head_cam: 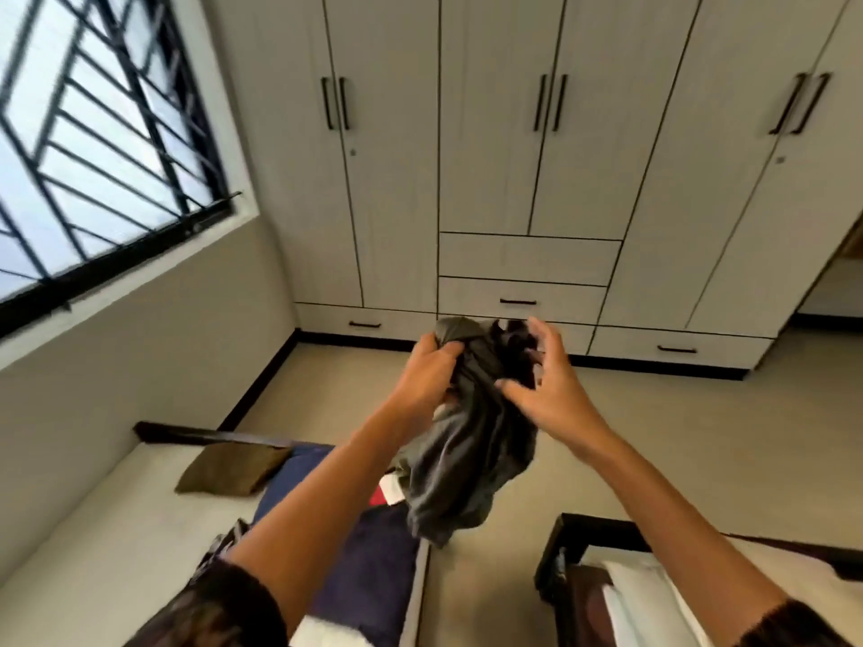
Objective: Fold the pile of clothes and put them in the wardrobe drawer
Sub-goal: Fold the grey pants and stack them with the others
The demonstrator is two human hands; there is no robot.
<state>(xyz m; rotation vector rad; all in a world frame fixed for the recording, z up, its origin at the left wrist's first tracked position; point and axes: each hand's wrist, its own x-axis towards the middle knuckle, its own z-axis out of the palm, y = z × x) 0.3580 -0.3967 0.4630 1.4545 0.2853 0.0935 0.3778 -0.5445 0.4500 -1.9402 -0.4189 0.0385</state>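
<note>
Head view, blurred by motion: both hands hold a dark grey garment (pixel 471 441) in the air above the floor, in front of the wardrobe (pixel 513 133), whose drawers (pixel 518 301) are closed. Left hand (pixel 427 371) has its grip bunched tight round the top of the cloth. Right hand (pixel 541 380) seems to pinch a fold between thumb and curled fingers, though blur hides the fingertips. The garment's lower end hangs before the pile of clothes (pixel 373 544) on the bed (pixel 116 530), covering part of it; the left forearm hides more.
</note>
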